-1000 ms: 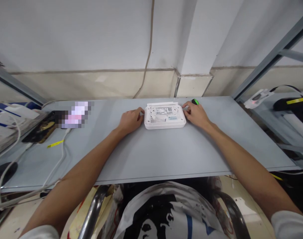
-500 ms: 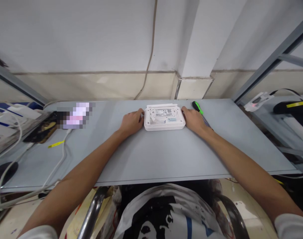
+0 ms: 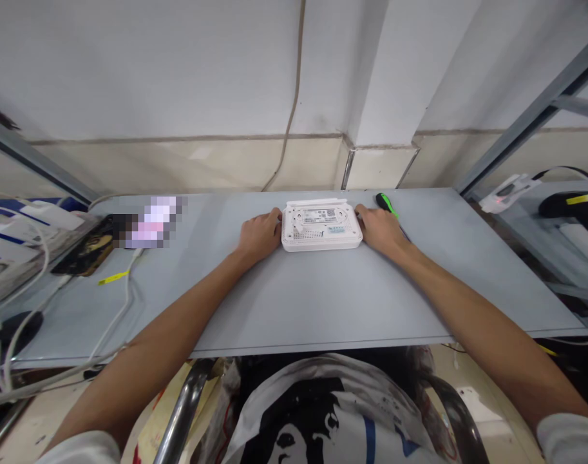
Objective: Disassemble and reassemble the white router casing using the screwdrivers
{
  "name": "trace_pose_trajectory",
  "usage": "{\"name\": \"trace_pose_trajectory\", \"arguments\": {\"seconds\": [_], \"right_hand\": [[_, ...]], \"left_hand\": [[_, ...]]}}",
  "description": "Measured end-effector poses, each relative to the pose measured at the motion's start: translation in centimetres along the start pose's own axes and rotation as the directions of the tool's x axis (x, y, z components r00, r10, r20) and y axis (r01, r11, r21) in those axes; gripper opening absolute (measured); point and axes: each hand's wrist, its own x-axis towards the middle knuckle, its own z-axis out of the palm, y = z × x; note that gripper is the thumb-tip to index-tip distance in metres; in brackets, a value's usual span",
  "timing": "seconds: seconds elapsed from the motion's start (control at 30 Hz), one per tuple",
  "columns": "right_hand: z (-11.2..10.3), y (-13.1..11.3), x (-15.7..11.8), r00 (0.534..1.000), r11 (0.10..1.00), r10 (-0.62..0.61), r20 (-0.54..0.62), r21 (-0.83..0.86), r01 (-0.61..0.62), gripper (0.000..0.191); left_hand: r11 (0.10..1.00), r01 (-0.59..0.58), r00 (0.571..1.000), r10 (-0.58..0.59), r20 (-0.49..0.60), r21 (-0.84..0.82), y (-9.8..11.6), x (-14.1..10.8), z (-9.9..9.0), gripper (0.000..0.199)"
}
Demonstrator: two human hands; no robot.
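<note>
A white router (image 3: 321,240) lies on the table with its underside up, showing a printed label, vent holes and a raised strip along the far edge. At its left end is my left hand (image 3: 259,236), fingers curled in and closed against the casing. My right hand (image 3: 381,229) closes on the opposite end in the same way. Some fingertips of both hands are hidden. Just beyond my right hand lies a screwdriver (image 3: 385,203) with a green and black handle; my hand and wrist partly cover its shaft.
On the left of the grey table (image 3: 317,303) lie a lit phone (image 3: 151,222) on a white cable and a dark phone (image 3: 88,251). White chargers (image 3: 20,232) and cables crowd the left edge. A white handheld device (image 3: 509,193) sits beyond the right frame post. A wall stands behind.
The camera view has shifted slightly. Both hands stay at the two ends of the router, and nothing else has visibly moved.
</note>
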Motion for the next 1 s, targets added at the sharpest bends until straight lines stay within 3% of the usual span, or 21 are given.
{"name": "trace_pose_trajectory", "arguments": {"seconds": [0.1,0.2,0.4,0.53,0.6,0.67,0.7,0.77,0.83,0.87,0.93,1.0], "right_hand": [[-0.9,1.9,0.4,0.985,0.994,0.108,-0.134,0.041,-0.103,0.028],[-1.0,4.7,0.6,0.93,0.967,0.242,-0.277,0.15,-0.206,0.027],[1.3,8.2,1.1,0.958,0.932,0.281,-0.059,0.254,-0.258,0.052],[1.3,8.7,1.5,0.96,0.923,0.274,-0.059,0.296,-0.245,0.054],[0.2,8.8,1.3,0.953,0.93,0.262,-0.151,0.303,-0.207,0.056],[-1.4,8.8,1.0,0.907,0.936,0.245,-0.343,0.328,-0.129,0.06],[-2.2,8.6,0.8,0.855,0.931,0.247,-0.455,0.356,-0.08,0.062],[-3.9,7.8,0.4,0.703,0.889,0.309,-0.641,0.458,0.027,0.064],[-5.0,6.4,0.2,0.58,0.812,0.38,-0.72,0.56,0.163,0.066],[-5.3,5.6,0.1,0.551,0.773,0.397,-0.734,0.591,0.23,0.068],[-5.5,4.1,0.1,0.574,0.703,0.387,-0.721,0.634,0.323,0.074],[-5.3,3.1,0.3,0.657,0.673,0.353,-0.666,0.669,0.316,0.076]], "left_hand": [[1.0,-0.006,1.0,0.006,0.007,-0.004,-0.1,0.0,-0.2,0.025],[1.0,-0.022,1.0,0.022,0.017,-0.015,-0.3,0.0,-0.3,0.025],[0.999,-0.007,1.0,0.008,0.024,-0.035,-0.2,-0.1,-0.3,0.025],[0.999,0.008,0.999,-0.006,0.043,-0.04,-0.1,-0.1,-0.5,0.037],[0.999,0.003,0.999,-0.001,0.05,-0.037,0.0,-0.2,-0.5,0.041],[1.0,-0.007,0.999,0.009,0.047,-0.03,0.0,-0.2,-0.6,0.042],[1.0,-0.013,0.999,0.015,0.047,-0.027,0.0,-0.2,-0.5,0.042],[0.999,-0.025,0.999,0.026,0.046,-0.021,-0.1,-0.3,-0.5,0.042],[0.999,-0.032,0.999,0.033,0.042,-0.024,-0.2,-0.4,-0.5,0.043],[0.999,-0.034,0.999,0.035,0.038,-0.031,-0.2,-0.4,-0.5,0.043],[0.998,-0.037,0.999,0.039,0.032,-0.054,-0.4,-0.4,-0.4,0.044],[0.996,-0.049,0.998,0.051,0.027,-0.07,-0.6,-0.3,-0.3,0.046]]}}
